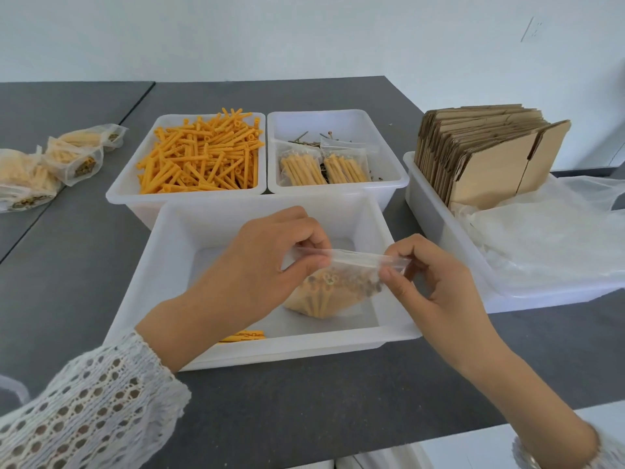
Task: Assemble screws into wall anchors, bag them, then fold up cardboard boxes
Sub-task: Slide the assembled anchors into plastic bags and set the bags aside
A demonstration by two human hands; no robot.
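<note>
Bagging step — left hand (pixel 267 262) and right hand (pixel 429 282) pinch the filled bag's (pixel 333 292) top strip over the near tray (pixel 236 350) at the desk's front edge. Next, likely — press the seal shut.

White open-knit lace sleeve (pixel 94 404) on left arm; right cuff (pixel 602 451) similar.

Clear glossy plastic bag (pixel 338 286), smooth white plastic bins (pixel 176 238), matt cardboard (pixel 487 170).

Four white bins (pixel 378 336), six filled bags (pixel 333 292), one stack of flat cardboard boxes (pixel 487 157).
</note>
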